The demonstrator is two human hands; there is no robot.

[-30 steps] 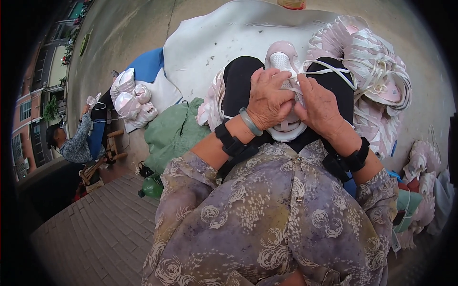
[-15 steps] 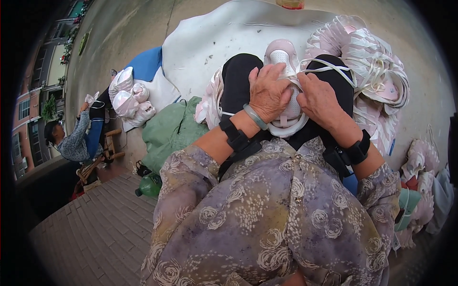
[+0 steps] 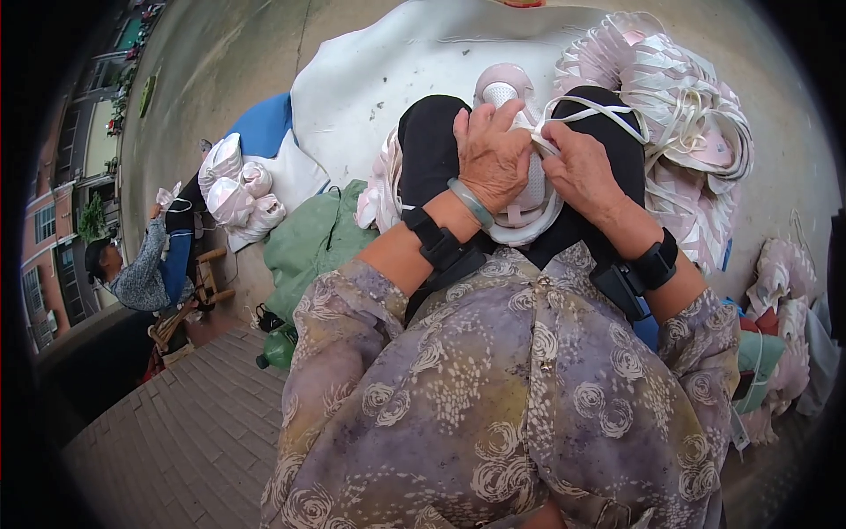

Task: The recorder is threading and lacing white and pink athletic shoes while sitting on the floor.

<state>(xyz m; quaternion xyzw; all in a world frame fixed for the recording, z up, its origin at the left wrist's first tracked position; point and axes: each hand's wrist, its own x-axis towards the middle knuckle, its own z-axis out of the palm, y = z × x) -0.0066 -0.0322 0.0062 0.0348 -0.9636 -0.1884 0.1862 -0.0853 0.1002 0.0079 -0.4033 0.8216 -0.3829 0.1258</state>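
A pale pink and white shoe upper (image 3: 504, 78) lies between my knees, its rounded pink end pointing away from me. My left hand (image 3: 492, 152) grips it from the left, fingers curved over its upper side; the thumb side is partly hidden. On the right, my right hand (image 3: 582, 166) is closed, with thumb and forefinger pinching a white shoelace (image 3: 592, 108) close to the left fingertips. From there the lace loops over my right knee toward a stack of similar uppers (image 3: 683, 106). What the fingertips press against underneath cannot be made out.
A white sheet (image 3: 379, 75) spreads beyond my knees. Bundled white-pink pieces (image 3: 238, 189) and a green sack (image 3: 308, 234) lie at left, with a green bottle (image 3: 278, 348) nearby. More uppers (image 3: 784, 273) sit at far right. Another person (image 3: 145, 264) sits at far left, holding a similar piece.
My right fingers have closed in toward the left fingertips, pinching the lace, which now arches in a higher loop. My left hand keeps its place on the upper. The whole view has shifted slightly.
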